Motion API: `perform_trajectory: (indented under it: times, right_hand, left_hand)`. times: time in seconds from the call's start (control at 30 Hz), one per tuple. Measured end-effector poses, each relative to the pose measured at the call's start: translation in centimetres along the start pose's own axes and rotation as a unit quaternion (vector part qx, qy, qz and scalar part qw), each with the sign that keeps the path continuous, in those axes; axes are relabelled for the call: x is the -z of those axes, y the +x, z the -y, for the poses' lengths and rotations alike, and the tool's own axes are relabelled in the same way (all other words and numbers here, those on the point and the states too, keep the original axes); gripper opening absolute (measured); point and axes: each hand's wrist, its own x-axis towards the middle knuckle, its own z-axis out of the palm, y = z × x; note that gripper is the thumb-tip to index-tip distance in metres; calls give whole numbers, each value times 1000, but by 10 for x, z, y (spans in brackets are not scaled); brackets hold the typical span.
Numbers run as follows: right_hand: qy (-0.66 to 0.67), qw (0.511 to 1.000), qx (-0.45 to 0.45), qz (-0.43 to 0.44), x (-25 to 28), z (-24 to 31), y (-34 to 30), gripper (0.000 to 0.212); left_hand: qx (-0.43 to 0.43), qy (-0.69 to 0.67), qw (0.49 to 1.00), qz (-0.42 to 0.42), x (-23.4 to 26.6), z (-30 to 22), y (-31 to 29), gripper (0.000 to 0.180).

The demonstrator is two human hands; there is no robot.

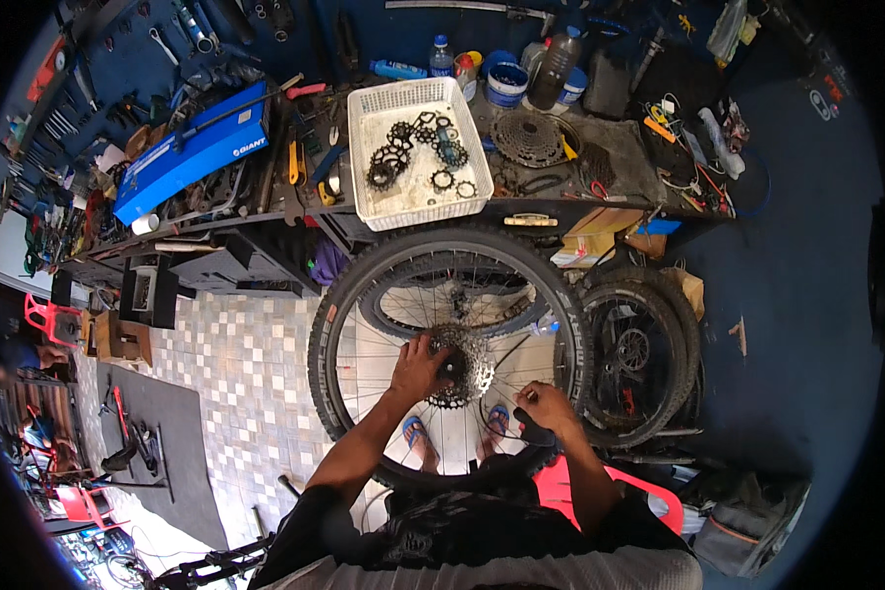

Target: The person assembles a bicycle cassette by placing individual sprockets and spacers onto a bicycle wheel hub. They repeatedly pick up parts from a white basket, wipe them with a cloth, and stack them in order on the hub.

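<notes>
A bicycle wheel [336,393] with a knobby black tyre lies in front of me, its spokes spread around a cassette of stacked sprockets [478,362]. My left hand [421,368] reaches onto the cassette's left side, fingers bent against its dark middle. To the right, above the spokes, my right hand [549,405] is closed with its fingers curled in. A dark rounded object [532,431] shows just below that hand; its kind cannot be made out. The fingers partly hide what they hold.
A white plastic basket [364,211] with loose sprockets stands on the cluttered workbench, beside a large cassette [529,136]. A blue box [195,147] is at left. More wheels [686,364] lean at right. Behind my right arm is a red chair [659,492].
</notes>
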Motion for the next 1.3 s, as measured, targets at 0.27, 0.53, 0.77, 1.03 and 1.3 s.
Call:
perform_trajectory:
  times: [0.27,0.53,0.77,1.03,1.3]
  right_hand:
    - [18,1000,-4,8,9,-2,-1,37]
    - [22,998,-60,27,22,-9,9,41]
    - [1,996,-89,28,28,-22,21,37]
    - [-35,993,-85,78,29,-14,44,42]
    - [-43,995,-71,57,27,-4,36,42]
  left_hand:
    - [-58,-105,964,-237,140,6,100,41]
    - [7,-28,969,-245,244,69,233,21]
    - [-8,52,998,-43,255,102,260,14]
    - [60,166,964,198,239,88,259,37]
    - [23,122,986,108,232,86,261,34]
